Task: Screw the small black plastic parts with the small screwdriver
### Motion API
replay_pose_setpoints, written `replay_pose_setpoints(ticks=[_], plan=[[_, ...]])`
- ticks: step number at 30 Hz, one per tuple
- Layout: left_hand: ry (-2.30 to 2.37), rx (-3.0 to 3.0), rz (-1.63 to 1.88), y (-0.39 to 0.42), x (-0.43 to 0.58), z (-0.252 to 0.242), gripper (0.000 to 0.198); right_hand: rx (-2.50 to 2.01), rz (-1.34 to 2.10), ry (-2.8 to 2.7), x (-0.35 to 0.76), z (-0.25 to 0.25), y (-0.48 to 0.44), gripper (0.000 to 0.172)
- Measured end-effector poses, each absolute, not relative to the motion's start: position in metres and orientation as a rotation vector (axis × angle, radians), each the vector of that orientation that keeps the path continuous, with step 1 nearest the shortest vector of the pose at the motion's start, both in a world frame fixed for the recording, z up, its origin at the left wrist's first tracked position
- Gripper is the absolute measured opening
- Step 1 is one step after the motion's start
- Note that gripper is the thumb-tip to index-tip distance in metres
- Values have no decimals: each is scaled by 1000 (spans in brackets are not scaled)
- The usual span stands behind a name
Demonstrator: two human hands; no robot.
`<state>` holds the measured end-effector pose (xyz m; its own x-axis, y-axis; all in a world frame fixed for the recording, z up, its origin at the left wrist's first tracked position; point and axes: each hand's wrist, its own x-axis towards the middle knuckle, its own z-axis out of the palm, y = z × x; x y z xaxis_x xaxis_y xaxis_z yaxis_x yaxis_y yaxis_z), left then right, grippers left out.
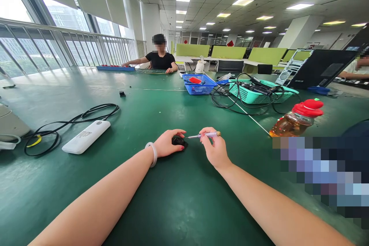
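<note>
Green is the big table (pixel 178 207), and from where I stand I can see someone at work near its middle. The head view shows it all. The left hand (pixel 164 145) has its grip closed around a small black part (pixel 179 141), with the thumb on the near side and the fingers on the far side. That grip is only as wide as the part. I can't tell if the part sits on the table or is held just over it. The right hand (pixel 215 152) has its grip pinched on the clear handle of a screwdriver (pixel 212 134). The thin rod points left at the part. Its tip is right beside the part, but I can't tell if they touch.

I think the step in hand is lining up the tip with the part. The next move, I guess, calls for a firm left grip, so the part can't slip, and a slow, straight aim with the right.

Off to the left lie a white box (pixel 86 137) and a black cord (pixel 83 115); a bottle (pixel 291 123) with a red top is to the right.
</note>
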<state>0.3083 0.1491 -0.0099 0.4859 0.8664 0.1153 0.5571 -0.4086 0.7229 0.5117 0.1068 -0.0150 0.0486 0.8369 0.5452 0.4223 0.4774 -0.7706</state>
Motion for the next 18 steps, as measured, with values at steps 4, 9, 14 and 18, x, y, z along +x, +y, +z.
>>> replay_pose_setpoints(ticks=[4, 9, 14, 18], plan=[[1109, 1986, 684, 153, 305, -11, 52, -1079, 574, -1541, 512, -20, 110, 11], [1115, 1964, 684, 154, 305, -12, 51, -1087, 640, -1569, 513, -17, 109, 9], [1055, 1929, 658, 156, 302, -12, 50, -1102, 675, -1548, 514, -15, 112, 15], [966, 1896, 609, 162, 297, -11, 54, -1119, 688, -1492, 515, -19, 117, 18]])
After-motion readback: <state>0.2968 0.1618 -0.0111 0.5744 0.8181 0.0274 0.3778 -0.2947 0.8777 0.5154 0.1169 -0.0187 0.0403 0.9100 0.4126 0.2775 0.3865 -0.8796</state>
